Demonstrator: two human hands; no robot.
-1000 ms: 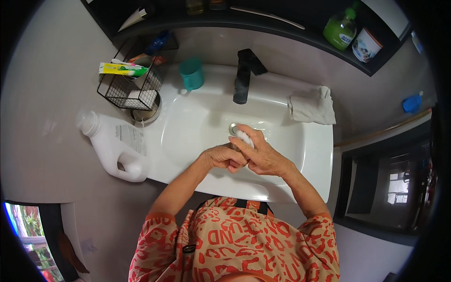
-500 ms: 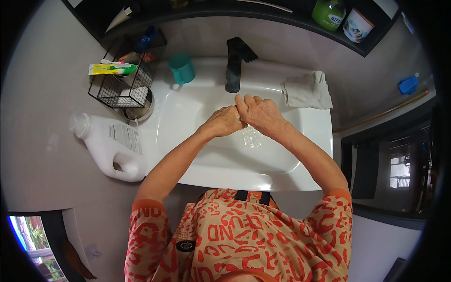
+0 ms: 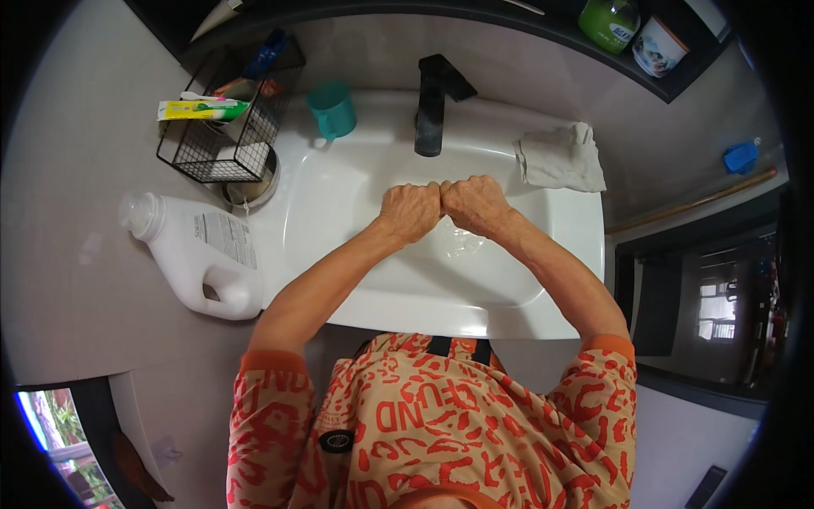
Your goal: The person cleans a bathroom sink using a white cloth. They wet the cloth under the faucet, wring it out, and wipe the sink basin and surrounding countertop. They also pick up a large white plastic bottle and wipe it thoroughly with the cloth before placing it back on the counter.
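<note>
Two closed hands, left hand (image 3: 411,212) and right hand (image 3: 476,205), now meet level, no longer overlapped, above the glossy white ceramic basin (image 3: 326,195), the small white item seen earlier hidden, presumably between them, leaving grip and progress unconfirmed.

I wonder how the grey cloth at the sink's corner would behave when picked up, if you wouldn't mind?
The grey cloth would probably hang limp, since it lies in soft creases. It seems unlikely to roll, being spread over the corner of the white sink. It looks thin, so likely light unless wet.
</note>
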